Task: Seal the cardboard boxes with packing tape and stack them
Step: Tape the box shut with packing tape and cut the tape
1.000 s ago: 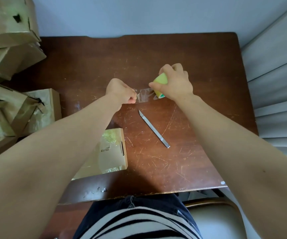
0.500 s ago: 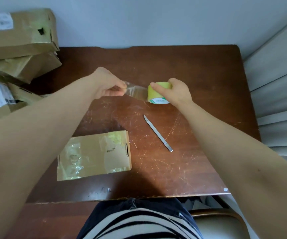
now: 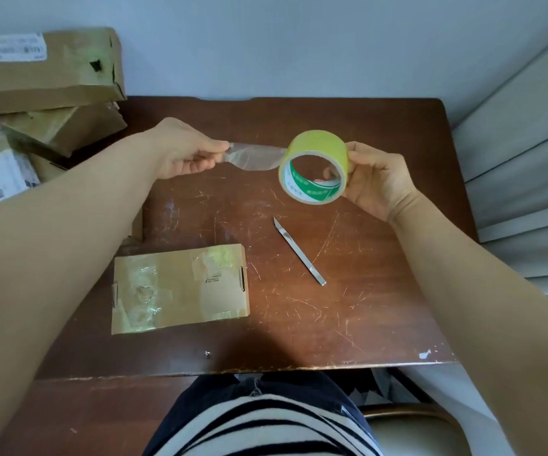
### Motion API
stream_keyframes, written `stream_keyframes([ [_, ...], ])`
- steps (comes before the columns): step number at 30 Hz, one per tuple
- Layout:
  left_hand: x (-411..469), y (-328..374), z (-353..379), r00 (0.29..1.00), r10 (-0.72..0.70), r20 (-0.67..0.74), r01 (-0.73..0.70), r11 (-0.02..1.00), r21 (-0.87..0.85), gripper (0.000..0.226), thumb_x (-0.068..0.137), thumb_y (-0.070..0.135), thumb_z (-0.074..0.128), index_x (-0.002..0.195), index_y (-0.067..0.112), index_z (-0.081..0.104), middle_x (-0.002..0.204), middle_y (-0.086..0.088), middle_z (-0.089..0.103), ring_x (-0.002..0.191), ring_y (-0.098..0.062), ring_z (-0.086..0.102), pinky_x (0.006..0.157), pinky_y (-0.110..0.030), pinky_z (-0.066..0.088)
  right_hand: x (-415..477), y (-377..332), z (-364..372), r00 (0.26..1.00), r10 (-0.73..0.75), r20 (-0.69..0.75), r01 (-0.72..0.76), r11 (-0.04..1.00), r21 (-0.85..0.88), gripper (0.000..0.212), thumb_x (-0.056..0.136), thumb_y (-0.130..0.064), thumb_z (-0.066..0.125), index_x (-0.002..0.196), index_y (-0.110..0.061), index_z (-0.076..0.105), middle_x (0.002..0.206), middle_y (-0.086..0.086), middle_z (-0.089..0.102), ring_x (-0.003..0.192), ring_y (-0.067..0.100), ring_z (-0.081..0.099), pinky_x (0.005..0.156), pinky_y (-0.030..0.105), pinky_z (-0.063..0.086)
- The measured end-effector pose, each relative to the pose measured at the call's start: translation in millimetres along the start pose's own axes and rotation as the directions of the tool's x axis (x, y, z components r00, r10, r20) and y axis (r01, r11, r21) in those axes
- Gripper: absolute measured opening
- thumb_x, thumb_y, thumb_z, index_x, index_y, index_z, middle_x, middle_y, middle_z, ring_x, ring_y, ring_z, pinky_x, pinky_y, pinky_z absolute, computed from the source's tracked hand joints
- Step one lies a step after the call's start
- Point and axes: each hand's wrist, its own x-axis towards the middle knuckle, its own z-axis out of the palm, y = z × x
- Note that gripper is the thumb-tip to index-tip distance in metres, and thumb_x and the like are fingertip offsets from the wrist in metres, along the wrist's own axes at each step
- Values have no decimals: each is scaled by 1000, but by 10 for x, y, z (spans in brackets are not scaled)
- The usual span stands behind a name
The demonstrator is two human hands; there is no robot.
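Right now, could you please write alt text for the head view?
The left hand pinches a clear tape strip pulled from a yellow tape roll held by the right hand, above a wooden table. A cardboard box and a knife lie on it; more boxes are stacked at left.

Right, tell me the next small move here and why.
Probably pull more tape: the left hand pinches the strip, the right hand holds the roll, and the strip looks shorter than the small box waiting below.
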Motion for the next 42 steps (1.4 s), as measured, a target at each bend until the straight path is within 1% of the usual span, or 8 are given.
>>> stream_keyframes([
  [4,-31,-16,-77,1000,3,-19,-3,1000,-10,26,74,22,79,94,7,72,72,-2,68,62,-5,60,58,-15,51,-52,24,86,998,26,63,-19,995,-102,24,97,-22,44,105,-3,57,91,14,70,101,33,65,89,48,53],
  [9,-88,-64,-112,999,35,-14,-35,997,65,23,74,21,79,89,6,72,70,-4,69,60,-6,61,64,-16,54,-33,-135,122,994,2,-106,-49,895,-444,27,95,-31,51,83,-8,58,67,6,53,59,15,56,72,35,59],
  [16,-79,-183,-139,994,60,-92,-59,998,13,23,76,21,76,92,5,71,77,-7,69,60,-6,60,56,-13,53,-64,-343,-94,979,-78,-190,-153,338,-929,41,89,-45,61,79,-6,70,66,6,58,60,14,53,62,28,44],
  [20,-59,-300,-182,989,59,-137,-58,998,14,23,78,22,75,92,5,71,78,-6,68,61,-6,60,56,-13,53,-143,-396,-236,957,-32,-288,-214,591,-778,19,90,-32,61,82,-18,71,82,0,64,83,17,59,82,33,47],
  [22,-51,-386,-162,988,53,-145,-52,999,14,21,78,21,75,91,5,71,78,-7,69,61,-7,61,56,-14,53,-134,-381,-262,953,0,-303,-243,597,-765,20,90,-32,61,82,-17,70,79,0,63,80,15,58,79,30,48],
  [26,-21,-518,-42,980,58,-189,-52,998,38,17,79,21,75,88,6,72,78,-8,70,62,-8,60,65,-20,55,19,-277,-230,934,-24,-357,-323,375,-869,31,90,-39,62,79,-12,72,74,5,64,69,14,58,67,29,50],
  [33,58,-798,132,960,25,-281,-6,998,65,11,83,22,71,81,12,70,86,-8,70,71,-13,64,77,-26,57,496,-199,10,953,-126,-277,-301,-271,-914,30,90,-38,55,101,-11,63,97,6,62,92,26,59,72,35,42],
  [42,214,-1033,130,937,-73,-342,77,997,1,18,85,19,71,91,2,68,89,-14,69,76,-17,66,73,-28,58,855,206,333,988,-99,-120,-155,-616,-773,39,101,-39,39,119,-6,50,113,12,62,105,32,58,76,37,38],
])
